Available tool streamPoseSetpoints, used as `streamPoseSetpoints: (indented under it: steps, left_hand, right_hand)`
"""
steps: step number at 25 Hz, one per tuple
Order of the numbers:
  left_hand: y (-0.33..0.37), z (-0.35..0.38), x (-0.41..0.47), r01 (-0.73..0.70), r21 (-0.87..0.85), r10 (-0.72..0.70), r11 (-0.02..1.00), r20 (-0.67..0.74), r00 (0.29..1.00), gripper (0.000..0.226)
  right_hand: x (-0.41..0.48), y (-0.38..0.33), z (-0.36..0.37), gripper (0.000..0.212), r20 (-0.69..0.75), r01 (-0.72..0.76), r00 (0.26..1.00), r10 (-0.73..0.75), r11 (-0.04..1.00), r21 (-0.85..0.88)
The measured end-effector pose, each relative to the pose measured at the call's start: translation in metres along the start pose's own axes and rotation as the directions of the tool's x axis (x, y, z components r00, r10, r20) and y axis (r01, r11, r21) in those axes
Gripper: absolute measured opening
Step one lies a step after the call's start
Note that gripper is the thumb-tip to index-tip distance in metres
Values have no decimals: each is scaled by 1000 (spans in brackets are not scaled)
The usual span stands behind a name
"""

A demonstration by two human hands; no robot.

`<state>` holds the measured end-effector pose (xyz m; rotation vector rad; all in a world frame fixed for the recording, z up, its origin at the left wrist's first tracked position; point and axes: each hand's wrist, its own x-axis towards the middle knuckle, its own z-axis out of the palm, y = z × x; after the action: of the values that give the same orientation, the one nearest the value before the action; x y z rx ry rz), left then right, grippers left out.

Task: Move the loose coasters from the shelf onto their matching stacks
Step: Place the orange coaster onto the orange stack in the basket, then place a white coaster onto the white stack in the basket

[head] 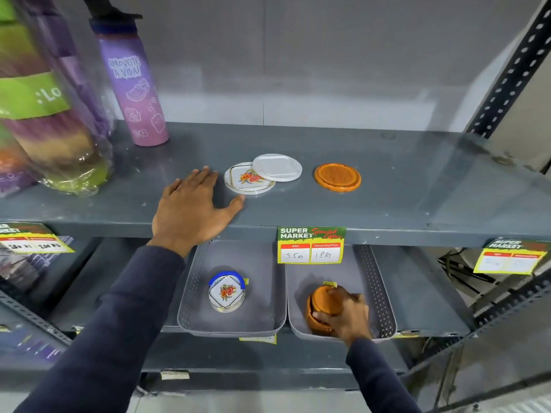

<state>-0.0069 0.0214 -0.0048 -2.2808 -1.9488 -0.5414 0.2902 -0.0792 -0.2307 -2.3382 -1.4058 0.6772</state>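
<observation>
While the orange stack [323, 308] sits in the right tray [384, 296] on the lower shelf, the right hand [347, 312] grips it: best to steady it and square its top. Loose orange coaster [337, 177] lies flat on the upper shelf [417, 186], apart from two overlapping white coasters [262, 174]. Left hand [190, 207] rests open, fingers spread, beside them; floral stack [227, 293] waits in the left tray [193, 293].
</observation>
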Motion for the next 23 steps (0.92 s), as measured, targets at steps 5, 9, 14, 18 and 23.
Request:
streamPoseSetpoints:
  steps: [5, 9, 14, 18, 23]
  left_hand:
    - [1, 0, -1, -4, 6, 4, 1000, 0, 1000, 89]
    - [1, 0, -1, -8, 10, 8, 1000, 0, 1000, 87]
    - [1, -2, -1, -7, -2, 8, 1000, 12, 1000, 87]
    - [2, -5, -3, -11, -12, 11, 1000, 22, 1000, 81]
    - [5, -6, -4, 2, -21, -2, 1000, 24, 1000, 81]
  right_hand:
    - [-7, 7, 0, 77, -4, 105, 994, -105, 994, -29]
    - [-8, 8, 2, 79, 26, 81, 996, -80, 995, -60]
    - [-7, 7, 3, 58, 75, 138, 989, -126, 974, -182]
    - [-17, 3, -11, 63, -70, 339, 937, -341, 940, -40]
    - [-78, -57, -89, 7, -698, 840, 348, -625, 539, -65]
